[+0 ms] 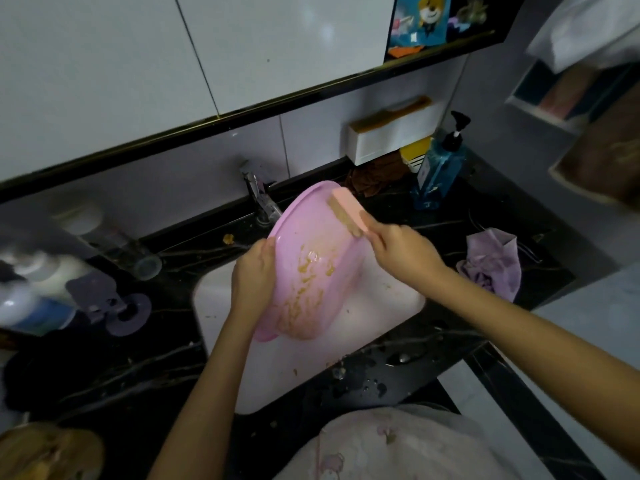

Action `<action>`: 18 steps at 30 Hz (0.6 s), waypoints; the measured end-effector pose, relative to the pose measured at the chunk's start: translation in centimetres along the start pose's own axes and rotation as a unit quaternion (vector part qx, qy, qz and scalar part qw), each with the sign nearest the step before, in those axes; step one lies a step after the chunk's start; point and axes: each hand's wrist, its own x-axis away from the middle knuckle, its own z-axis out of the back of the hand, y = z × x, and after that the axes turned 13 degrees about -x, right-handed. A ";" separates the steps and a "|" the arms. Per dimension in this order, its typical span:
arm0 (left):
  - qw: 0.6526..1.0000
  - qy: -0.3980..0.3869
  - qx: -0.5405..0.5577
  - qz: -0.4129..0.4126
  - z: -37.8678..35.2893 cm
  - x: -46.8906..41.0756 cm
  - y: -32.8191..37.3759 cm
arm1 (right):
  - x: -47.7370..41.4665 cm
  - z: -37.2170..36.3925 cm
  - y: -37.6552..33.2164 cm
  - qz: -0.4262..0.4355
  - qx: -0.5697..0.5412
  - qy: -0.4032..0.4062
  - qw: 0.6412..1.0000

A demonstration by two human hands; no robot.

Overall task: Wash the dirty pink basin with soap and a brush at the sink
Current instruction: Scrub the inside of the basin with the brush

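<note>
While aslant, basin (322, 237) in left fingers (267, 249).

Black marble counter (145, 368); blue pump bottle (438, 171); lilac cloth (491, 261)

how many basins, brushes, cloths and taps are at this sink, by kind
pink basin: 1
brush: 1
cloths: 2, a purple cloth and a brown cloth
tap: 1
total: 5
</note>
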 end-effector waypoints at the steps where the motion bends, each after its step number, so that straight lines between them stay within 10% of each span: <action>1: 1.000 -0.005 0.000 -0.005 -0.2 0.0 0.3 | -0.6 -0.3 -0.9 -0.020 -0.035 0.015 0.999; 7: 0.999 0.007 -0.036 -0.027 0.4 -1.3 -2.3 | 6.3 -3.8 -2.0 0.111 -0.020 -0.060 0.992; 13: 1.000 0.011 -0.010 -0.016 0.2 -1.1 -1.1 | 1.7 -4.5 -1.7 -0.047 -0.191 0.077 0.978; 18: 1.000 0.013 0.013 0.001 0.5 -1.7 -1.4 | 8.1 -7.8 -1.9 0.092 -0.126 0.028 0.987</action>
